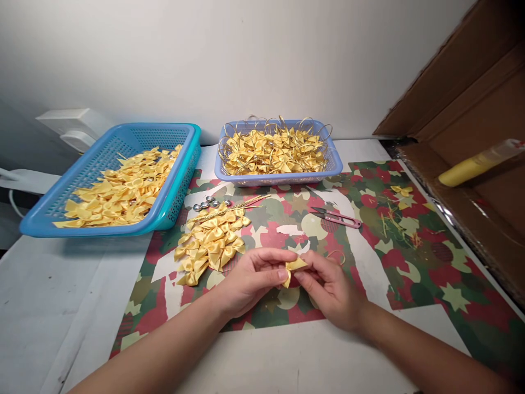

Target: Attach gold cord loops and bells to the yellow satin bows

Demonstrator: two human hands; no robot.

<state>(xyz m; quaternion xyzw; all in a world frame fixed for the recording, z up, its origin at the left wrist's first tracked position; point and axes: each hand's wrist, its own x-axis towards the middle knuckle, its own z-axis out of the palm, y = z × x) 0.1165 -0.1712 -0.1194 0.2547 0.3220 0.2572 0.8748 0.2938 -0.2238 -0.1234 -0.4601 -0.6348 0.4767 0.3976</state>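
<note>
Between my two hands is a yellow satin ribbon bow [294,266], held up over the patterned mat. My left hand [260,276] pinches its left side between thumb and fingers. On the other side, my right hand [330,284] grips the bow with thumb and forefinger. A thin gold cord [337,256] curls out just behind the right hand. Left of my hands lies a pile of yellow bows [215,241], with gold cord pieces [229,209] across its top. Several small silver bells [210,203] sit behind that pile.
A blue basket [117,131] of bows stands at left, nested in a teal one. Another basket [279,178], full of bows with gold loops, is at the back. Pink thread snips [338,218] and thread scraps [400,230] lie right. Cardboard [463,93] walls the right side.
</note>
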